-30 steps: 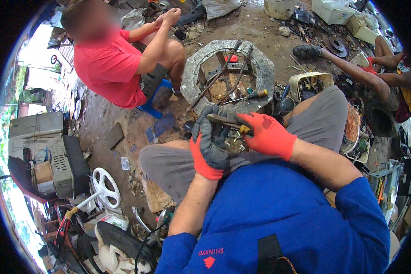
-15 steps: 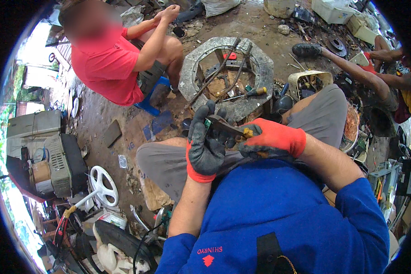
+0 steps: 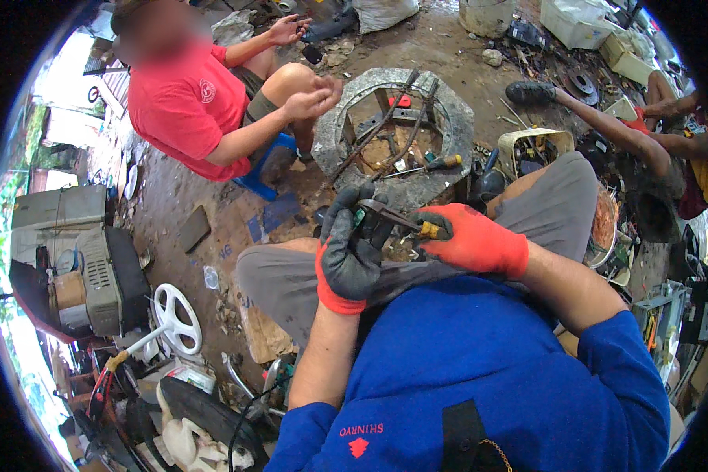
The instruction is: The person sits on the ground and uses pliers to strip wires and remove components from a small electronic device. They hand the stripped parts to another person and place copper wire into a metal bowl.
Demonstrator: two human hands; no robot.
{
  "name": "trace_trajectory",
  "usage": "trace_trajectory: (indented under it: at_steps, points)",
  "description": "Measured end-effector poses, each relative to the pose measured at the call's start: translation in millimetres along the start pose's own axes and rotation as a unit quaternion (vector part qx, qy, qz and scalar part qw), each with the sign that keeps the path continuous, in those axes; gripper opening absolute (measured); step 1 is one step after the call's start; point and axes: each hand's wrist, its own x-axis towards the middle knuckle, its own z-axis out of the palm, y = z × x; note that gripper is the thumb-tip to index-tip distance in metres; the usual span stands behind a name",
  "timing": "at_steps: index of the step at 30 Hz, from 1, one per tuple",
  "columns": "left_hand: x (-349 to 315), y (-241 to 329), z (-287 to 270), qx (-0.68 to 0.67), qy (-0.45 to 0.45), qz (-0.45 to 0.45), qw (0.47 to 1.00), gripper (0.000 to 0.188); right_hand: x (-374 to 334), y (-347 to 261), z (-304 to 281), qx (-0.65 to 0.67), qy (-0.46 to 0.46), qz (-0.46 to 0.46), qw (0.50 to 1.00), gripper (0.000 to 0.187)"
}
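My right hand (image 3: 480, 238), in a red and dark grey work glove, is closed around the yellow handles of a pair of pliers (image 3: 396, 215). The metal jaws reach left to a small green piece (image 3: 359, 217), which looks like a bit of circuit board. My left hand (image 3: 349, 258), gloved the same way, grips that piece between thumb and fingers. Its exact shape is mostly hidden by the glove. Both hands are above my lap, in front of the octagonal stone ring (image 3: 337, 102). A screwdriver (image 3: 446, 161) with a yellow and black handle lies on the ring's near right side.
Two bent rods (image 3: 382, 126) lie across the ring. A person in a red shirt (image 3: 177, 110) sits at left on a blue stool (image 3: 258, 189). Another person's leg (image 3: 613, 130) stretches in from the right. A tool-filled bucket (image 3: 519, 141) stands right; a white wheel (image 3: 177, 318) lies left.
The pliers' handles have tilted and show more clearly; my hands have shifted slightly. The red-shirted person's hands, together before, have moved apart, one lowered toward the knee.
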Motion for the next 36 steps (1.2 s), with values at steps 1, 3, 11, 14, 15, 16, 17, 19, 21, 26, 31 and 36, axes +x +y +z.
trace_trajectory:
  at_steps: [1, 3, 11, 14, 15, 16, 17, 19, 21, 26, 31, 36]
  points:
    - [2, 3, -11, 0.007, 0.022, -0.02, 1.0, 0.036, 0, -3, 1, -0.041, 0.031, -0.03, 0.998, 0.05]
    - [6, 3, -22, 0.002, 0.051, -0.05, 0.997, 0.035, 5, -11, -1, -0.135, 0.068, -0.055, 0.987, 0.052]
    - [20, 8, -28, -0.163, 0.034, -0.085, 0.982, 0.035, 30, -25, -12, -0.488, 0.178, -0.186, 0.834, 0.05]
    - [19, 11, -35, -0.17, 0.032, -0.092, 0.981, 0.035, 34, -28, -17, -0.495, 0.148, -0.205, 0.831, 0.056]
    - [19, 11, -39, -0.165, 0.04, -0.1, 0.98, 0.034, 36, -26, -18, -0.51, 0.135, -0.2, 0.826, 0.055]
    - [20, 11, -43, -0.16, 0.049, -0.107, 0.98, 0.034, 37, -23, -19, -0.524, 0.122, -0.195, 0.82, 0.053]
    - [21, 11, -45, -0.154, 0.057, -0.114, 0.98, 0.034, 39, -20, -20, -0.537, 0.11, -0.191, 0.814, 0.052]
    - [23, 11, -49, -0.154, 0.084, -0.111, 0.978, 0.034, 47, -10, -18, -0.536, 0.13, -0.223, 0.804, 0.049]
    - [28, 13, -57, -0.164, 0.089, -0.111, 0.976, 0.033, 57, -12, -19, -0.534, 0.13, -0.239, 0.801, 0.048]
    - [57, 21, -46, -0.224, 0.08, -0.073, 0.969, 0.035, 95, -14, -24, -0.539, 0.125, -0.245, 0.796, 0.046]
    - [66, 33, -75, -0.228, 0.042, -0.057, 0.971, 0.032, 136, -38, -26, -0.56, 0.082, -0.232, 0.791, 0.038]
    - [62, 16, -83, -0.201, 0.062, -0.023, 0.977, 0.03, 152, -51, -20, -0.641, 0.046, -0.193, 0.742, 0.034]
